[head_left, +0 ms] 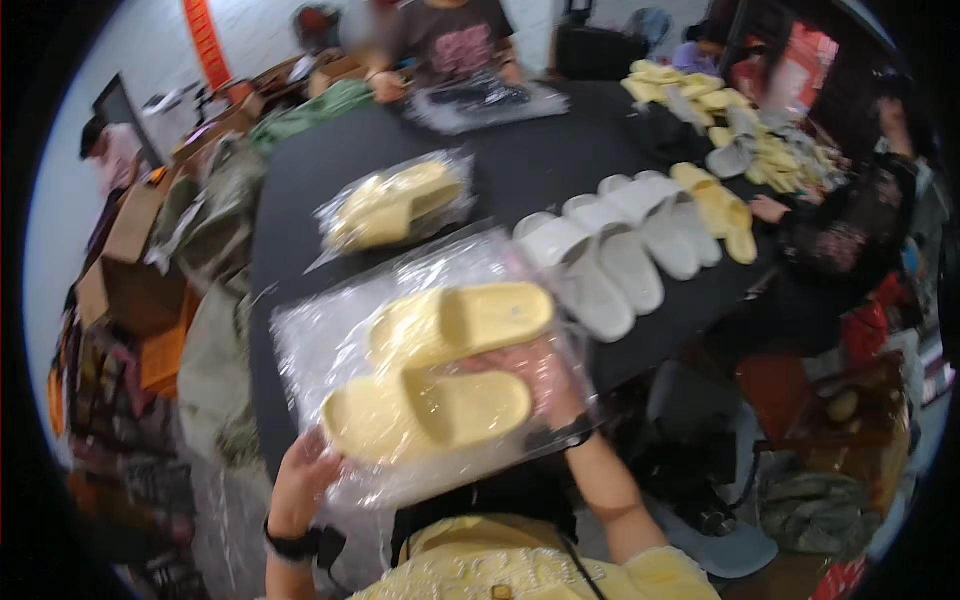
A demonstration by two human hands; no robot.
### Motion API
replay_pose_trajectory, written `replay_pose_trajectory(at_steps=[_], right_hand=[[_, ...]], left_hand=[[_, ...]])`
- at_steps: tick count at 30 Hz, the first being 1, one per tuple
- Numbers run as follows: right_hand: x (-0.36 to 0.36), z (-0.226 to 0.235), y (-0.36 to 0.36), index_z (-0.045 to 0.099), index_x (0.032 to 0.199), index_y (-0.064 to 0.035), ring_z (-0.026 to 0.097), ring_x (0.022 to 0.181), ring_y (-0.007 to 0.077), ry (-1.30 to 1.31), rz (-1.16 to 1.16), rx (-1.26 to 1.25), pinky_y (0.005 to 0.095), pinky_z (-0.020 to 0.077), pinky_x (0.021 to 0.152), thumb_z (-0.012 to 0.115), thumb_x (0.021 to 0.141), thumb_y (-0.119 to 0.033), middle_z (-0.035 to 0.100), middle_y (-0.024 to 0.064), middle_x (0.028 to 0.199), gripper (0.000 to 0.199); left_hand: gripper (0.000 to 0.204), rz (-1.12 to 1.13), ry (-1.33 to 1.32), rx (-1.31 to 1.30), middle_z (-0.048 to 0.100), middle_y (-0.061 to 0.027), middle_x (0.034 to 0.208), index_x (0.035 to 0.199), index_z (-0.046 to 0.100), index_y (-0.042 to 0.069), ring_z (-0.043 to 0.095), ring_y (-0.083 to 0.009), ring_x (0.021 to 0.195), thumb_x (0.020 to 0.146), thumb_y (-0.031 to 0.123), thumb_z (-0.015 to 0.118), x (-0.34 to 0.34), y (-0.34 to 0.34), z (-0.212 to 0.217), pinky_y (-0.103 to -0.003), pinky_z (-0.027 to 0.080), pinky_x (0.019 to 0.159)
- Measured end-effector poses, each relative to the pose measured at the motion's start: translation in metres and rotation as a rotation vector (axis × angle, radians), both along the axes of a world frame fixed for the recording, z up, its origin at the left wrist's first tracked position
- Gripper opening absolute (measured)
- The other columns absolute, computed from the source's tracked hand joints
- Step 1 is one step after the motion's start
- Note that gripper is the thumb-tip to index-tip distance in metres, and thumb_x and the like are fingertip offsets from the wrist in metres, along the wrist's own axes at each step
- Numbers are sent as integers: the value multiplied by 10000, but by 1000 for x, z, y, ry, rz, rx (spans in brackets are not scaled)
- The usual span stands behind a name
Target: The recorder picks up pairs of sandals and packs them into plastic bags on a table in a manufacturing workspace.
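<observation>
Two pale yellow slide sandals point(440, 370) lie side by side on a clear plastic bag point(320, 330) over the near edge of the black table point(540, 160). My left hand point(300, 480) grips the bag's lower left corner next to the nearer sandal's toe. My right hand point(545, 385) is under the plastic film at the right, holding the heel end of the nearer sandal.
A bagged yellow pair point(395, 205) lies farther back. White slides point(610, 250) and yellow slides point(720, 210) sit in a row to the right. A person across the table handles a clear bag point(485, 100). Another person's arm point(840, 230) reaches in from the right. Cardboard boxes point(130, 270) stand at the left.
</observation>
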State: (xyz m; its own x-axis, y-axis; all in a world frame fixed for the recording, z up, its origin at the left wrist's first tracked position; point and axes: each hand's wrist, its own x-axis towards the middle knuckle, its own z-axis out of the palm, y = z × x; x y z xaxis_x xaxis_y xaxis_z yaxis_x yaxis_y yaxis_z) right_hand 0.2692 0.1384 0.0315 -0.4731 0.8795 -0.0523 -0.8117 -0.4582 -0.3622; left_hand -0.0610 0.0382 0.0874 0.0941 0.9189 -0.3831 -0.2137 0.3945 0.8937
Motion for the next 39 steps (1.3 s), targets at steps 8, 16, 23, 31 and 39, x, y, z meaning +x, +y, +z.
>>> replay_pose_trajectory(at_steps=[8, 16, 23, 31, 39], right_hand=[[-6, -3, 3, 212, 1406, -50, 406, 1226, 358, -29, -61, 130, 446, 352, 1031, 336, 915, -529, 325, 211, 1389, 697], [-3, -9, 3, 223, 1394, -25, 432, 1228, 289, -415, -145, 433, 351, 406, 1003, 427, 903, 20, 349, 180, 1377, 533], [-6, 5, -2, 302, 1345, 13, 478, 1174, 235, -270, -24, 164, 333, 426, 973, 481, 862, 65, 424, 148, 1323, 519], [2, -21, 7, 227, 1384, 35, 370, 1258, 363, 222, 137, 3, 448, 296, 1052, 292, 907, -585, 350, 249, 1372, 785], [3, -9, -1, 220, 1372, 67, 381, 1247, 363, 100, 80, 54, 424, 278, 1065, 258, 909, -596, 364, 252, 1359, 809]], left_hand=[[561, 157, 1332, 826, 359, -261, 1359, 1332, 386, 1, 375, -433, 1218, 832, 116, 614, 20, -28, 10, -469, 294, 1010], [798, -197, 1372, 599, 249, -236, 1434, 1409, 208, -9, 180, -391, 1345, 847, 447, 545, 37, -20, -32, -509, 137, 1080], [819, -190, 1444, 451, 200, -214, 1465, 1422, 163, -3, 126, -362, 1371, 874, 563, 387, 27, -28, -56, -522, 71, 1086], [858, -251, 1427, 492, 187, -198, 1475, 1433, 137, 12, 115, -333, 1382, 851, 576, 420, 4, -37, -70, -548, 80, 1075], [944, -180, 1430, 489, 190, -190, 1477, 1434, 147, 19, 137, -330, 1379, 784, 601, 508, 10, -40, -61, -547, 100, 1073]])
